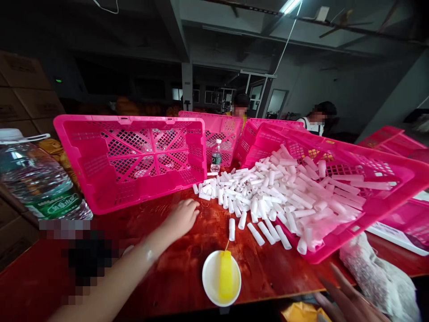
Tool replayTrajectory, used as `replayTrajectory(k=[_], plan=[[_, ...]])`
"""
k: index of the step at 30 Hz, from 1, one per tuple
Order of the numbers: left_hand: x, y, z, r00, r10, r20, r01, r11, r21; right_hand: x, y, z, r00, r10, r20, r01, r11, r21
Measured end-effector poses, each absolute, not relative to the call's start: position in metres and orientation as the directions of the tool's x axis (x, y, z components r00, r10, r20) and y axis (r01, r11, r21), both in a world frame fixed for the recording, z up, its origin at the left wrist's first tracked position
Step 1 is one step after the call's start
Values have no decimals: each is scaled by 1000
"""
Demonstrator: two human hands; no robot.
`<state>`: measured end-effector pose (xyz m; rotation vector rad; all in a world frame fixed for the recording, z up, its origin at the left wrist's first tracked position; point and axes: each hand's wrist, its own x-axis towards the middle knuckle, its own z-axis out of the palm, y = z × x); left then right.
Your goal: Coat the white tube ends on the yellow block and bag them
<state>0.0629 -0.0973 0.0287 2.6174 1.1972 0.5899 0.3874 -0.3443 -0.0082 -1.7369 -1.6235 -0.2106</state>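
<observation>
Pink plastic: one crate (pixel 134 156) stands on its side at back-left of the red-brown table (pixel 174 273), open face to the camera. A 2nd crate (pixel 368 179) tilts at the right & spills a heap of white tubes (pixel 268 192) across the table's middle. The left hand (pixel 182 218) lies palm down on the table w/ fingers curled under, just beside the tubes at the heap's left edge; can't tell if it grips one. The right hand (pixel 348 297) hangs at btm right, fingers spread & slack, holding nothing, near a whitish mesh sack (pixel 378 277). A white cup (pixel 211 277) w/ a yellow piece (pixel 225 279) in it sits at the table's near edge, between the hands. A small water bottle (pixel 216 156) stands between the crates, and a big bottle (pixel 36 179) is at far left.
</observation>
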Motion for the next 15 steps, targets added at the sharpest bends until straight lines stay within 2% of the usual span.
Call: replayTrajectory(k=[2, 4, 6, 8, 12, 15], plan=[[78, -45, 18, 613, 739, 280, 665, -674, 321, 368, -297, -5, 91, 853, 514, 938, 100, -332], [97, -14, 7, 627, 723, 290, 654, -691, 307, 340, -244, -2, -46, 937, 347, 950, 148, -275], [112, -2, -2, 631, 719, 291, 656, -695, 295, 316, -196, -1, -137, 973, 186, 964, 174, -201], [119, -1, -8, 635, 717, 287, 658, -697, 286, 302, -165, -5, -218, 971, 93, 964, 230, -135], [111, -5, -13, 675, 690, 262, 631, -724, 279, 302, -154, -15, -340, 932, 129, 932, 352, -85], [101, -8, -9, 692, 683, 235, 618, -728, 295, 306, -169, -14, -303, 935, 186, 935, 330, -131]])
